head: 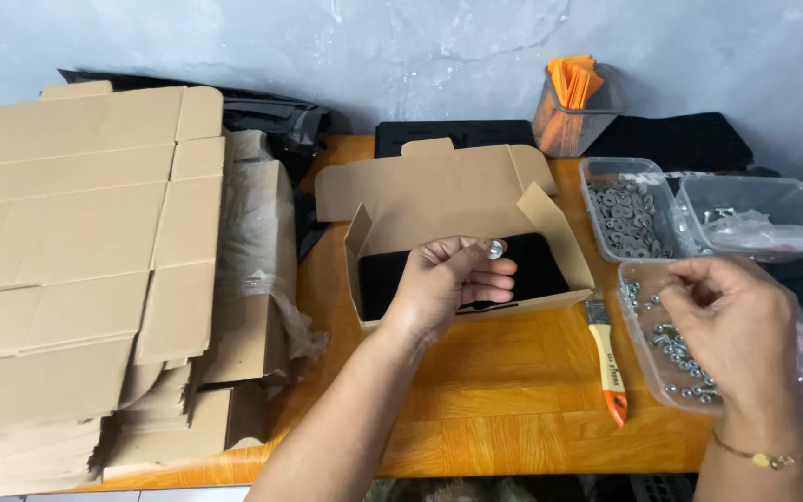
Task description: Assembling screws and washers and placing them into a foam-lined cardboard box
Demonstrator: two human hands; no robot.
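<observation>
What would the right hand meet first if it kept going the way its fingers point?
The right hand points down-left into the clear tub of small metal nuts, so probably those nuts first; its height above them is unclear.

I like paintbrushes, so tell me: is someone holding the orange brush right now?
No, the orange brush lies alone on the table, between the left hand with its small silver piece and the right hand over the tub.

Two bare forearms are seen rising from the lower edge of the frame, with no sleeves worn. A thin gold chain bracelet [762, 455] with a small round charm is worn on the right wrist at lower right.
</observation>
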